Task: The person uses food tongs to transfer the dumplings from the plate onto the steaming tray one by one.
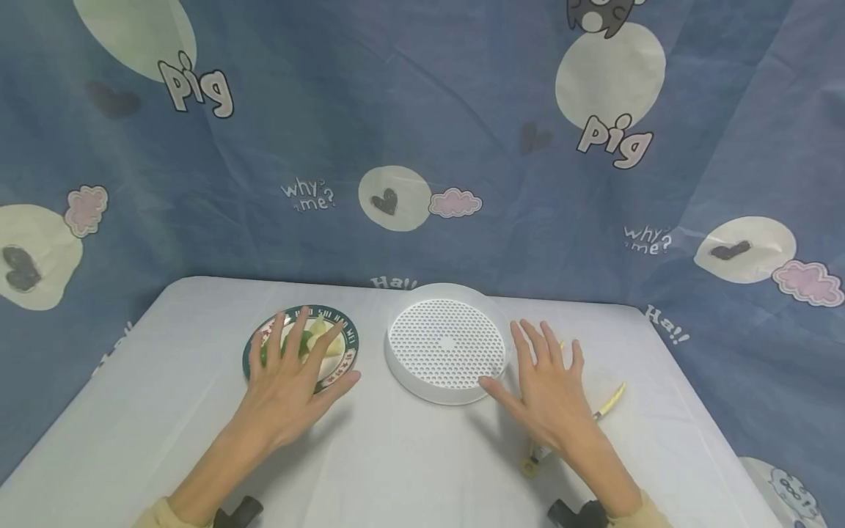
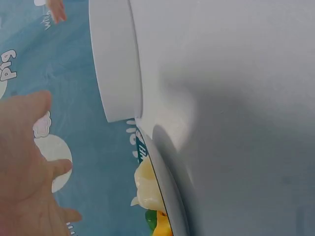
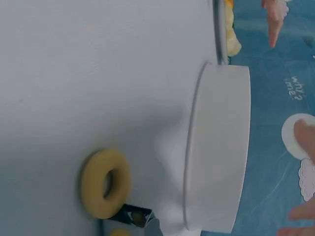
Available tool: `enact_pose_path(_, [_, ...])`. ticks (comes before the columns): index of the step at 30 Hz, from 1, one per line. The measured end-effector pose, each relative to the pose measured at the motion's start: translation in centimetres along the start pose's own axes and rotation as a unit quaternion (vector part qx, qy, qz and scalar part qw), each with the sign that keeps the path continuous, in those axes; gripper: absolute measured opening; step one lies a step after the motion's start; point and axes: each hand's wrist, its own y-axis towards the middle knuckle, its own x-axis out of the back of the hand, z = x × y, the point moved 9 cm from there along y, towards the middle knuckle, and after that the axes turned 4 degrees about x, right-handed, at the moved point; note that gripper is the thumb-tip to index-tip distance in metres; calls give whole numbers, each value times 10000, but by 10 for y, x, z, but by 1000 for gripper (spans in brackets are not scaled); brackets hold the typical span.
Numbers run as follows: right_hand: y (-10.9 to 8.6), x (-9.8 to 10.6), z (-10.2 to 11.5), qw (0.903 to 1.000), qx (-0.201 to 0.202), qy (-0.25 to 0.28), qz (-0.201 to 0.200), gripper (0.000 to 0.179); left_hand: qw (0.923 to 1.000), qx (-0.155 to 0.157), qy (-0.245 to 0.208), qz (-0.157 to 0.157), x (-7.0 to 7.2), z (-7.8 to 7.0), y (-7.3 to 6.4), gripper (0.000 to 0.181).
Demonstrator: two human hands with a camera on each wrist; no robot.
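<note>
My left hand (image 1: 284, 396), fingers spread, is over a round plate (image 1: 351, 343) with a green patterned rim and partly hides it. On the plate lie pale yellow pieces (image 2: 149, 184), a green piece (image 2: 150, 219) and an orange one (image 2: 162, 225). My right hand (image 1: 551, 400), also spread and holding nothing, is just right of a round white tray (image 1: 446, 359) with a perforated floor. Beneath that hand lies a yellow-and-metal tool (image 1: 614, 398) with a yellow ring end (image 3: 93, 184); the hand and forearm cover its middle.
A white cloth (image 1: 396, 469) covers the table. Behind it hangs a blue printed curtain (image 1: 422, 125), close to the table's far edge. The tray stands between the plate and the tool. Dark wrist mounts (image 1: 240, 512) sit at both sleeves.
</note>
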Motion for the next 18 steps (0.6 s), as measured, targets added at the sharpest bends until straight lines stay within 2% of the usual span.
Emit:
enact_pose_path(7, [-12,6,-11,9988,-464,-56,145,86,9977,507,-339,-306,9,12,-2,65])
enact_pose_path(13, [-25,11,-18,9981,-604,-81,32,75,9939,887,-292,-592,18,27,-5,54])
enact_pose_path(16, [-31,10,-21,9981,-608,-87,6,67,9917,1046,-484,-565,18,34,-6,51])
enact_pose_path(18, [-35,8,-23,9978,-654,-41,45,64,9891,1223,-696,-423,16,40,-6,51])
